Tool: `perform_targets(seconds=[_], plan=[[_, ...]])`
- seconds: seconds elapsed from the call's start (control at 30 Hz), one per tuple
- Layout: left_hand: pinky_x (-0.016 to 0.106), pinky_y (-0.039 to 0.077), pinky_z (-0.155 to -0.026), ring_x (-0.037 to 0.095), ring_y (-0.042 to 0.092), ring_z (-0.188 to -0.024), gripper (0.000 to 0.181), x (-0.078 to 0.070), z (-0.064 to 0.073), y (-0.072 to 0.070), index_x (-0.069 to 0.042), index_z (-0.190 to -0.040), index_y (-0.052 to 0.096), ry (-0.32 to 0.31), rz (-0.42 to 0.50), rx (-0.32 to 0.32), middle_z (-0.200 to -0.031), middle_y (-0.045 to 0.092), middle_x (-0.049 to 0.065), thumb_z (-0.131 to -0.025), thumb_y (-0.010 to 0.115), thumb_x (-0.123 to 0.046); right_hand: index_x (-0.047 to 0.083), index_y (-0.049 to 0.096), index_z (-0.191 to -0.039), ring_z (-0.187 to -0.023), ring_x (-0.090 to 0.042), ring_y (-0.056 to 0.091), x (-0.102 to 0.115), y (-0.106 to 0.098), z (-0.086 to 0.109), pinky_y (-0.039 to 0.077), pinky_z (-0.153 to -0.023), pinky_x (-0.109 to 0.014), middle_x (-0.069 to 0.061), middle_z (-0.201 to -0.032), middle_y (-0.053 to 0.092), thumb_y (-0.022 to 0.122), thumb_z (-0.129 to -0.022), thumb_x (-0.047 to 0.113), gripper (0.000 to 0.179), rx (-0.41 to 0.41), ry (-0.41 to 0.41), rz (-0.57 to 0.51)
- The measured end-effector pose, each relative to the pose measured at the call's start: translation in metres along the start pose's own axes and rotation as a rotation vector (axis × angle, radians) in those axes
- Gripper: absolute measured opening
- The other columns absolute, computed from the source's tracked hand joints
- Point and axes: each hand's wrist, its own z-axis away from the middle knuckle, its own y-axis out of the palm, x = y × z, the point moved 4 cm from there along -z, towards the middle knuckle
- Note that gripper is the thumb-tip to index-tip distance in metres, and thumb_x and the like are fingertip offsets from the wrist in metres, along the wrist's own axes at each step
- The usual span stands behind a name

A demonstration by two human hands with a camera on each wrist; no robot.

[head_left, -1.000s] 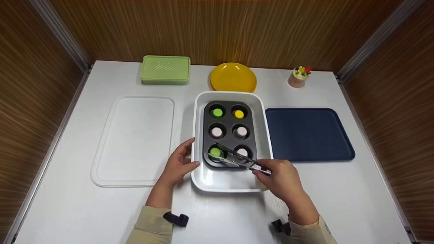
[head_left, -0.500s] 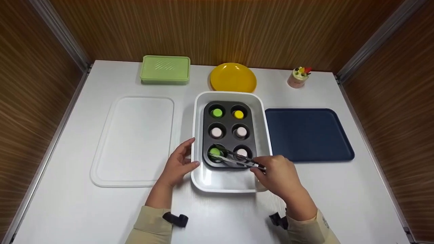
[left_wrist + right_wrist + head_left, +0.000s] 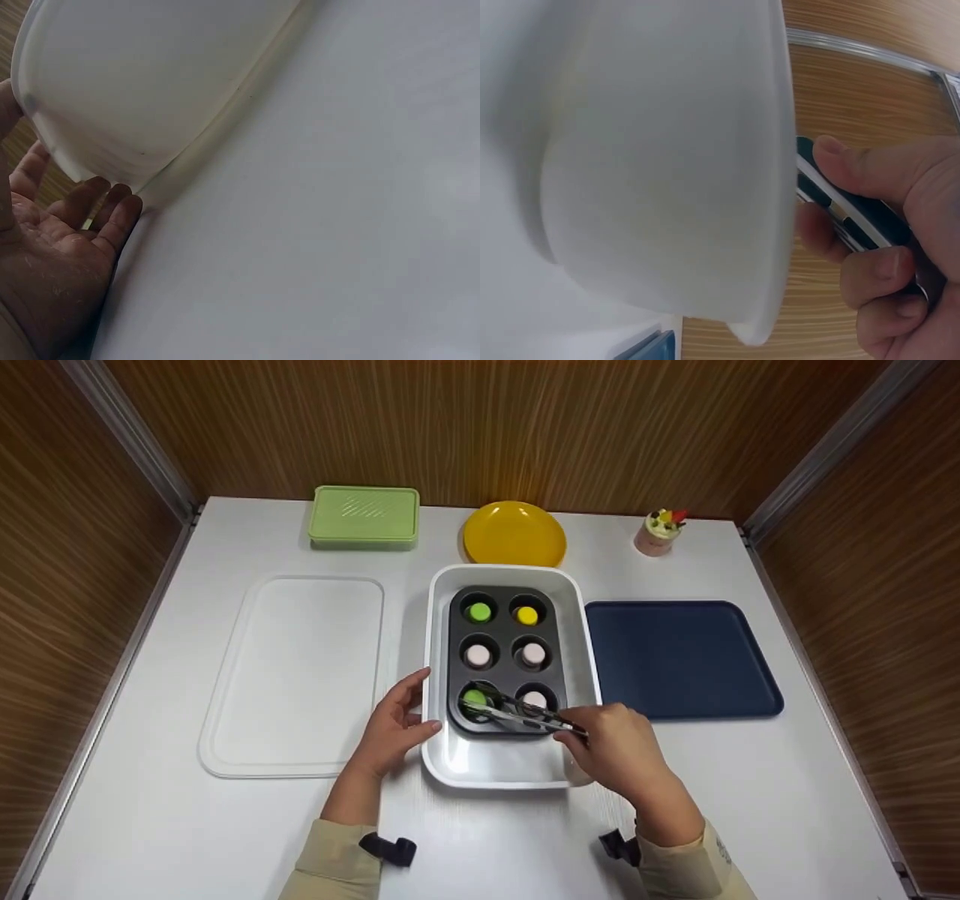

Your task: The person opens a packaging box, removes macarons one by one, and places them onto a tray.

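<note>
A white plastic bin (image 3: 465, 757) holds a dark muffin tin (image 3: 504, 630), with a small round piece in each cup. My left hand (image 3: 395, 727) grips the bin's left side, thumb over the rim and fingers against the outer wall, as the left wrist view also shows. Over the bin's near right corner, my right hand (image 3: 616, 746) grips metal tongs (image 3: 536, 718) with dark handle parts (image 3: 877, 217). The tongs' tips reach into the near left cup, one on each side of a green piece (image 3: 475, 701). Their arms partly cover a pale pink piece (image 3: 534, 701) in the near right cup.
A white lid (image 3: 296, 675) lies left of the bin, and a navy tray (image 3: 682, 660) lies to its right. Behind stand a green lidded box (image 3: 364, 516), a yellow plate (image 3: 514, 534) and a dessert cup (image 3: 657, 536). Wood-grain panels (image 3: 480, 427) enclose the table.
My right hand has moved slightly left, and the tongs' tips have drawn closer together around the green piece. My left hand keeps its hold on the bin.
</note>
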Motion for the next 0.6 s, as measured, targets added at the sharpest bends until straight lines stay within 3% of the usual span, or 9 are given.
perform_targets(seconds=[0.33, 0.6], plan=[[0.033, 0.056, -0.096, 0.042, 0.055, -0.132, 0.08, -0.001, 0.0, 0.001, 0.004, -0.157, 0.043, 0.014, -0.001, 0.013, -0.149, 0.054, 0.029, -0.085, 0.076, 0.009, 0.016, 0.084, -0.102, -0.06, -0.014, 0.064, -0.008, -0.003, 0.006, 0.05, -0.051, -0.043, 0.002, -0.08, 0.077, 0.09, -0.083, 0.015, 0.02, -0.025, 0.012, -0.04], [0.032, 0.057, -0.094, 0.042, 0.056, -0.131, 0.08, 0.0, 0.0, 0.0, 0.006, -0.156, 0.042, 0.023, 0.012, 0.013, -0.148, 0.054, 0.03, -0.084, 0.076, 0.011, 0.013, 0.083, -0.096, -0.061, -0.005, 0.054, -0.016, -0.017, 0.006, 0.047, -0.053, -0.034, 0.005, -0.078, 0.075, 0.091, -0.08, 0.007, 0.019, -0.103, -0.025, -0.101]])
